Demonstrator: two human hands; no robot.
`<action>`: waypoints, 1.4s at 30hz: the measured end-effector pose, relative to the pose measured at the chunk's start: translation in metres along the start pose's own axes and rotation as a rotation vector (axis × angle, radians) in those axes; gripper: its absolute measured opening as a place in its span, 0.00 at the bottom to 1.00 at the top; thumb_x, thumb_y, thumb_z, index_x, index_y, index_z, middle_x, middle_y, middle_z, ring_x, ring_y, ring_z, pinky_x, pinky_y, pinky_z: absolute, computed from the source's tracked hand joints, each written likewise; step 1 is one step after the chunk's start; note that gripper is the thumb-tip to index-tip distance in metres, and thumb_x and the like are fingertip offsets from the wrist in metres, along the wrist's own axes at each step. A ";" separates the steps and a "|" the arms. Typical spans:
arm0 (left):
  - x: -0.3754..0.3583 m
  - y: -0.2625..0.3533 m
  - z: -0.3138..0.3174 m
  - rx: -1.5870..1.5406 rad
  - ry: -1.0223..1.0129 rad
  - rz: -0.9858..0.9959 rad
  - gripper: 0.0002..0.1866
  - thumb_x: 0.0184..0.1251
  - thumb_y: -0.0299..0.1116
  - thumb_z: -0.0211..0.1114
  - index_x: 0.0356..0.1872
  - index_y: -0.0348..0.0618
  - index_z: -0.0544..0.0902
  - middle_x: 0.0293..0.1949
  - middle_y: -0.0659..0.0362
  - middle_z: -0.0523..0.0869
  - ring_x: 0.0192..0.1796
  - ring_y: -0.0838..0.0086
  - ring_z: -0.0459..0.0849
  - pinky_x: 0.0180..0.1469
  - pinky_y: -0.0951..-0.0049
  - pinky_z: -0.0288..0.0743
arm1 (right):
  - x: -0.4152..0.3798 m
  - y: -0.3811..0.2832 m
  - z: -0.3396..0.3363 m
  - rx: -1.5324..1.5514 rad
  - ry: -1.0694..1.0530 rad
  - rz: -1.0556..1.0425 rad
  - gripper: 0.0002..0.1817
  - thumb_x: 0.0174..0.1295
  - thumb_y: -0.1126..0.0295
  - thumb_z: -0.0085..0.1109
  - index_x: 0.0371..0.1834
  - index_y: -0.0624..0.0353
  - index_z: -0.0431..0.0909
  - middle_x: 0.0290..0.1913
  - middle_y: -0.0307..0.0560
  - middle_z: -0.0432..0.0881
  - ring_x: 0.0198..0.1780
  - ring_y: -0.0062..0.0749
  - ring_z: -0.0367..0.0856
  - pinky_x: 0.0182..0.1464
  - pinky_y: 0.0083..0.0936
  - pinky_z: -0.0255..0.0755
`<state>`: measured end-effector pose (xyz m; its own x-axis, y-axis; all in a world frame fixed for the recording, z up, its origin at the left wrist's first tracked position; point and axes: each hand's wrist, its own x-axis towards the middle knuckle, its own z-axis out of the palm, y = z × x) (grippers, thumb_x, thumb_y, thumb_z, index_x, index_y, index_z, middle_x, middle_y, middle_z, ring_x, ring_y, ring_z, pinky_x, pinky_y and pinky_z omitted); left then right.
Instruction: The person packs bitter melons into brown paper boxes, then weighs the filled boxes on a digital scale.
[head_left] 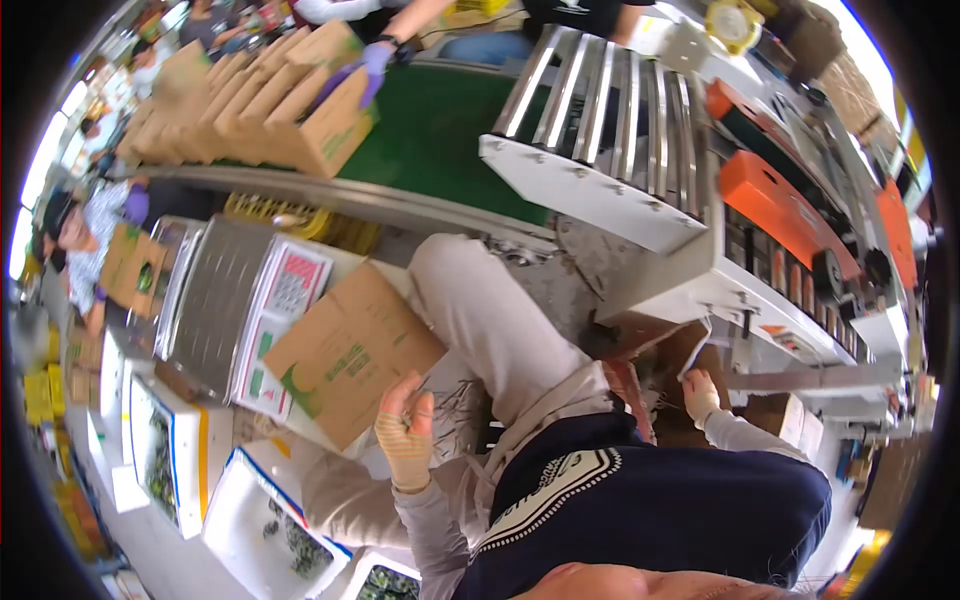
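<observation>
My left hand [405, 435], in a beige striped fingerless glove, is beside the lower right edge of a flat brown carton [350, 350] with green print. Its thumb stands apart from the loosely bent fingers, and nothing shows between them. The carton lies next to my bent knee, partly over the edge of a scale. Out to the right, my right hand [703, 395] has its fingers closed at the pale edge of a brown cardboard piece [680, 365], below the white conveyor frame.
A metal scale [218, 300] and white foam boxes [265, 520] with dark green produce are at left. Beyond, a green belt [430, 130] carries a row of cartons [330, 120], touched by a co-worker's purple-gloved hand. A roller conveyor [600, 120] stands at upper right.
</observation>
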<state>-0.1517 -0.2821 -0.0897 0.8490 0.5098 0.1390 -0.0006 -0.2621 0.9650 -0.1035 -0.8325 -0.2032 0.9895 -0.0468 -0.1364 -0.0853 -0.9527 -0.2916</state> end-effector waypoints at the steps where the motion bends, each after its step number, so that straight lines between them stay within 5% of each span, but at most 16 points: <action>1: 0.002 -0.008 -0.013 -0.017 0.139 -0.086 0.14 0.62 0.25 0.67 0.49 0.38 0.82 0.52 0.48 0.82 0.52 0.62 0.82 0.54 0.66 0.76 | 0.004 0.024 0.014 -0.302 -0.370 0.188 0.15 0.62 0.64 0.53 0.51 0.55 0.76 0.47 0.60 0.78 0.52 0.59 0.77 0.54 0.46 0.73; 6: 0.002 -0.065 -0.077 0.639 0.645 -0.062 0.21 0.59 0.30 0.69 0.55 0.42 0.79 0.56 0.47 0.79 0.56 0.57 0.78 0.58 0.60 0.72 | 0.047 -0.048 -0.009 -0.941 -1.235 -0.204 0.27 0.60 0.51 0.51 0.55 0.56 0.81 0.59 0.57 0.79 0.64 0.52 0.74 0.64 0.45 0.67; 8: 0.003 -0.098 -0.101 0.883 0.764 -0.106 0.25 0.58 0.32 0.70 0.58 0.43 0.77 0.57 0.46 0.78 0.57 0.56 0.77 0.59 0.59 0.72 | 0.064 -0.178 -0.078 -0.870 -1.132 -0.344 0.23 0.61 0.51 0.48 0.50 0.52 0.84 0.52 0.53 0.84 0.57 0.50 0.80 0.59 0.43 0.72; 10: 0.005 -0.130 -0.123 0.523 0.721 -0.301 0.34 0.54 0.36 0.72 0.64 0.46 0.73 0.55 0.44 0.79 0.59 0.52 0.75 0.60 0.56 0.70 | 0.099 -0.220 -0.085 -0.547 -1.029 -0.828 0.20 0.64 0.52 0.46 0.40 0.50 0.85 0.36 0.49 0.86 0.41 0.48 0.85 0.46 0.41 0.75; 11: 0.009 -0.130 -0.126 0.526 0.687 -0.396 0.36 0.54 0.35 0.72 0.66 0.42 0.71 0.51 0.44 0.82 0.55 0.54 0.79 0.58 0.59 0.72 | 0.096 -0.288 -0.116 -0.245 -1.087 -0.721 0.21 0.65 0.50 0.46 0.38 0.51 0.85 0.35 0.51 0.86 0.42 0.49 0.84 0.46 0.41 0.75; 12: 0.010 -0.132 -0.132 0.521 0.714 -0.381 0.36 0.54 0.35 0.72 0.66 0.42 0.71 0.51 0.44 0.82 0.55 0.54 0.79 0.58 0.59 0.72 | 0.096 -0.320 -0.110 -0.122 -0.896 -0.794 0.17 0.65 0.55 0.50 0.40 0.54 0.84 0.35 0.51 0.85 0.42 0.49 0.83 0.46 0.38 0.75; 13: 0.012 -0.136 -0.136 0.378 0.666 -0.428 0.36 0.54 0.35 0.72 0.66 0.39 0.70 0.48 0.45 0.83 0.51 0.57 0.81 0.56 0.62 0.74 | 0.095 -0.342 -0.093 0.290 -0.725 -0.910 0.14 0.64 0.59 0.55 0.42 0.56 0.83 0.37 0.52 0.84 0.43 0.50 0.82 0.47 0.37 0.75; 16: 0.023 -0.128 -0.134 0.155 0.449 -0.357 0.29 0.56 0.29 0.68 0.61 0.33 0.73 0.43 0.52 0.85 0.41 0.70 0.82 0.47 0.72 0.76 | 0.115 -0.434 -0.030 0.209 -0.493 -1.185 0.24 0.61 0.58 0.60 0.60 0.52 0.74 0.62 0.56 0.73 0.62 0.53 0.72 0.61 0.40 0.70; 19: 0.008 -0.075 -0.137 -0.245 0.356 -0.273 0.17 0.59 0.26 0.65 0.50 0.36 0.79 0.39 0.63 0.81 0.39 0.79 0.76 0.45 0.78 0.70 | 0.123 -0.528 -0.010 0.181 -0.116 -1.164 0.37 0.56 0.56 0.66 0.69 0.48 0.63 0.72 0.57 0.60 0.71 0.59 0.59 0.69 0.47 0.60; 21: -0.005 -0.037 -0.133 -0.182 0.440 -0.114 0.13 0.61 0.31 0.67 0.45 0.38 0.80 0.38 0.67 0.78 0.40 0.82 0.71 0.46 0.80 0.66 | 0.129 -0.573 -0.020 0.133 0.058 -1.254 0.40 0.54 0.56 0.68 0.70 0.47 0.61 0.72 0.54 0.60 0.72 0.59 0.57 0.69 0.50 0.58; 22: -0.011 -0.036 -0.138 -0.179 0.443 -0.101 0.13 0.61 0.31 0.67 0.45 0.38 0.80 0.38 0.67 0.78 0.40 0.82 0.71 0.46 0.80 0.66 | 0.136 -0.588 -0.025 0.122 0.109 -1.369 0.40 0.53 0.55 0.69 0.69 0.47 0.62 0.70 0.53 0.63 0.71 0.57 0.58 0.69 0.51 0.58; 23: -0.021 -0.037 -0.145 -0.237 0.454 -0.023 0.16 0.62 0.33 0.67 0.49 0.39 0.79 0.40 0.65 0.79 0.43 0.80 0.73 0.50 0.78 0.67 | 0.145 -0.604 -0.028 0.228 -0.137 -1.522 0.38 0.52 0.56 0.70 0.67 0.48 0.65 0.64 0.52 0.70 0.66 0.55 0.65 0.65 0.49 0.61; 28: -0.027 -0.044 -0.164 -0.744 0.621 0.052 0.28 0.67 0.43 0.67 0.63 0.41 0.73 0.50 0.57 0.79 0.54 0.71 0.77 0.60 0.69 0.69 | 0.123 -0.635 -0.048 0.291 0.020 -1.821 0.28 0.55 0.59 0.66 0.61 0.48 0.72 0.47 0.46 0.75 0.51 0.46 0.73 0.56 0.43 0.67; 30: -0.024 0.004 -0.160 -0.128 0.605 0.220 0.33 0.70 0.49 0.62 0.69 0.42 0.66 0.57 0.51 0.77 0.60 0.66 0.76 0.66 0.66 0.66 | 0.115 -0.641 -0.042 0.211 0.070 -1.918 0.28 0.56 0.60 0.65 0.61 0.47 0.71 0.45 0.46 0.75 0.49 0.44 0.73 0.55 0.42 0.68; 34: 0.003 0.056 -0.188 0.421 0.391 0.070 0.17 0.70 0.43 0.63 0.50 0.40 0.81 0.43 0.59 0.83 0.45 0.73 0.79 0.49 0.74 0.72 | 0.108 -0.646 -0.032 0.031 0.021 -1.877 0.33 0.57 0.62 0.64 0.68 0.42 0.66 0.49 0.46 0.74 0.53 0.43 0.72 0.56 0.44 0.68; 42: 0.053 0.069 -0.225 0.313 0.200 -0.217 0.12 0.64 0.35 0.65 0.44 0.39 0.80 0.33 0.58 0.83 0.37 0.78 0.78 0.41 0.77 0.73 | 0.119 -0.647 -0.030 0.219 0.077 -2.014 0.33 0.56 0.61 0.65 0.68 0.37 0.67 0.64 0.47 0.67 0.66 0.48 0.65 0.64 0.49 0.63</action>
<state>-0.2253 -0.0891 0.0346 0.6926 0.7213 0.0098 0.3536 -0.3514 0.8669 0.0727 -0.2302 -0.0023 -0.3225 0.8068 0.4950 0.9205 0.3891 -0.0345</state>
